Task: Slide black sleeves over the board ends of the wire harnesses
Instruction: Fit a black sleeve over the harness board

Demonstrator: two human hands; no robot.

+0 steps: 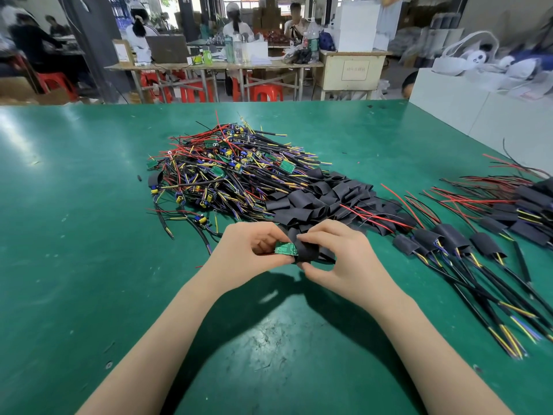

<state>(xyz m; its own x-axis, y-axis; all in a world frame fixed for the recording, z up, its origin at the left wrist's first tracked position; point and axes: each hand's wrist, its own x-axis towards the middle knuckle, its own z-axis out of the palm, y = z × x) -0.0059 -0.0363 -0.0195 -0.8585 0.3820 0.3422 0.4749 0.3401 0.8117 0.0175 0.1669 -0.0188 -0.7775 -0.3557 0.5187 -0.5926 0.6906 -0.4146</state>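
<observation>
My left hand [248, 250] grips a small green circuit board [285, 249] at the end of a wire harness. My right hand [341, 253] pinches a black sleeve [309, 253] whose open mouth touches the board's right edge. Both hands hover just above the green table [89, 235], near its middle. Behind them lies a big tangled pile of unsleeved harnesses [227, 175] with red, yellow and black wires. A heap of loose black sleeves [323, 199] lies right of that pile.
Several sleeved harnesses [454, 244] lie fanned out at the right, cables pointing toward me. More of them [529, 205] are stacked at the far right edge. White boxes [478, 115] stand at the back right. People sit at tables beyond the bench.
</observation>
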